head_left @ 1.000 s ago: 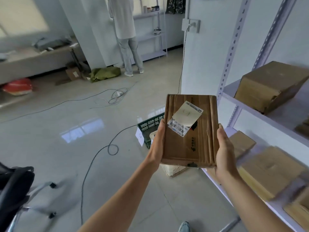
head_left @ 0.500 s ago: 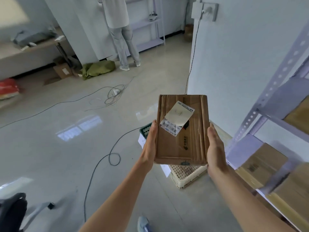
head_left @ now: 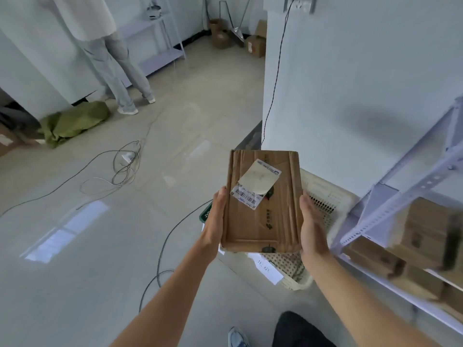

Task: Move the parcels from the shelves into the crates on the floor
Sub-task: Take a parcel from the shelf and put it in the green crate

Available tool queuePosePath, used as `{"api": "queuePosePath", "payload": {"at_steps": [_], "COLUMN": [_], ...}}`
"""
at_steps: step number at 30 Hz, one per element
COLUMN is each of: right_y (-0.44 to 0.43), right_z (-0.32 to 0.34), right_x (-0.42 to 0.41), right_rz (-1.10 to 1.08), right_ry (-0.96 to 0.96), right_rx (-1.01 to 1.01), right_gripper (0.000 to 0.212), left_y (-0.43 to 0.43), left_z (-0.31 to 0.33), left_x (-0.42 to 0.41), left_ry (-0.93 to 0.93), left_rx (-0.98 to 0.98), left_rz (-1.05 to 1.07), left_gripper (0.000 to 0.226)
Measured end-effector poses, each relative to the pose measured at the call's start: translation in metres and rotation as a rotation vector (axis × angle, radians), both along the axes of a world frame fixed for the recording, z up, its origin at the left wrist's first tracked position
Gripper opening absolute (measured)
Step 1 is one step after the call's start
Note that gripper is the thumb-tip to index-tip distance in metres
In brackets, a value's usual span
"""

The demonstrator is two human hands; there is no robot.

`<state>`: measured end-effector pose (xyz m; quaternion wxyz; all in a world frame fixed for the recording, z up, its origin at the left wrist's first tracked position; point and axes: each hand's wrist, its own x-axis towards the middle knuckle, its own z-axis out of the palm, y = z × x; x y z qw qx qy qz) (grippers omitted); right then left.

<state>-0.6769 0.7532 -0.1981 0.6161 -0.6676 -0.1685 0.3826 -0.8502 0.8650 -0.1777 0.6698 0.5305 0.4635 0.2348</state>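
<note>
Lengthwise away, parcel point(head_left: 263, 216), both hands' grip

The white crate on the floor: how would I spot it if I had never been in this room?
Find the metal shelving stacked with cardboard parcels along the right wall. At its near foot a cream-white perforated crate sits on the floor, under the flat parcel held in both hands. A dark green crate peeks out beside it; only the white one has a paper tag on its side.

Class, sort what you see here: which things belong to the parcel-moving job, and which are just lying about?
Job: flat parcel held between left hand and right hand; cream crate; green crate; shelf parcels.

Lying about: floor cables; green bag.
</note>
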Motion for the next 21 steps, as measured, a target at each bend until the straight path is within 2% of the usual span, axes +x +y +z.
{"api": "queuePosePath", "payload": {"at_steps": [3, 9, 13, 17, 19, 21], "right_y": [0.033, 0.107, 0.160, 0.198, 0.214, 0.229], "right_z": [-0.014, -0.057, -0.088, -0.116, -0.130, -0.145], "right_x": [-0.003, 0.004, 0.019, 0.033, 0.036, 0.038], "right_rz": [-0.045, -0.125, -0.172, -0.208, -0.237, -0.277], "right_ry": [0.016, 0.031, 0.032, 0.040, 0.051, 0.076], "right_rx": [-0.030, -0.107, -0.194, -0.269, -0.295, -0.315], "right_gripper": [0.081, 0.078, 0.082, 0.085, 0.085, 0.085], "left_y": [0.043, 0.135, 0.204, 0.256, 0.276, 0.294], "left_z": [-0.013, -0.048, -0.076, -0.106, -0.120, -0.136], "left_x": [0.005, 0.031, 0.061, 0.088, 0.100, 0.110], "left_ry": [0.052, 0.237, 0.317, 0.376, 0.398, 0.418], "left_rx": [-0.016, -0.037, -0.118, -0.164, -0.193, -0.228], "left_rz": [-0.091, -0.167, -0.240, -0.305, -0.343, -0.358], "left_gripper": [0.071, 0.050, 0.061, 0.043, 0.047, 0.061]}}
